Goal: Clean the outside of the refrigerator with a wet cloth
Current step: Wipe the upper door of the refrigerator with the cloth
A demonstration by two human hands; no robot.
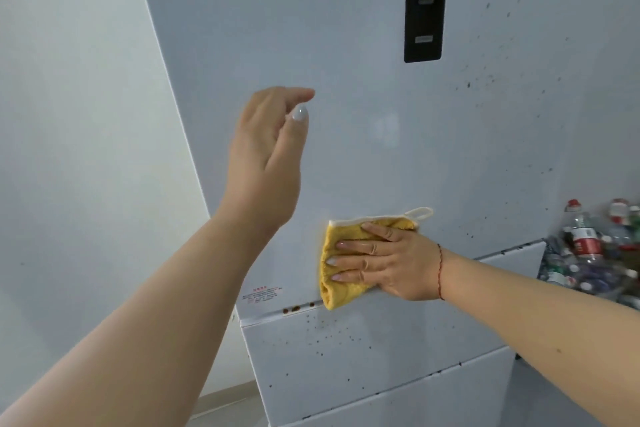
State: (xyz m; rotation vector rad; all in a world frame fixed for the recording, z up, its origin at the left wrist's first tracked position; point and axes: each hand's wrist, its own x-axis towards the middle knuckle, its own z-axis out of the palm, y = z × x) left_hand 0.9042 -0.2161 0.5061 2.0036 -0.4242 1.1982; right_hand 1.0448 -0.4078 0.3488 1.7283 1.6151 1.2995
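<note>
A white refrigerator (pixel 346 80) fills the view, its upper door speckled with dark spots on the right side. A yellow cloth (pixel 343 288) with a white hem and loop lies flat against the lower edge of the upper door. My right hand (pixel 384 262) presses it there with straight fingers spread over it. My left hand (pixel 273 149) is raised in front of the door, higher and to the left, fingers loosely curled and holding nothing. Brown stains (pixel 298 308) sit along the seam just left of the cloth.
A black control panel (pixel 425 0) runs down the upper door. Lower drawers (pixel 363 357) carry more dark specks. A heap of plastic bottles (pixel 595 253) lies at the right. A white wall (pixel 86 114) stands at the left, with floor (pixel 225 406) below.
</note>
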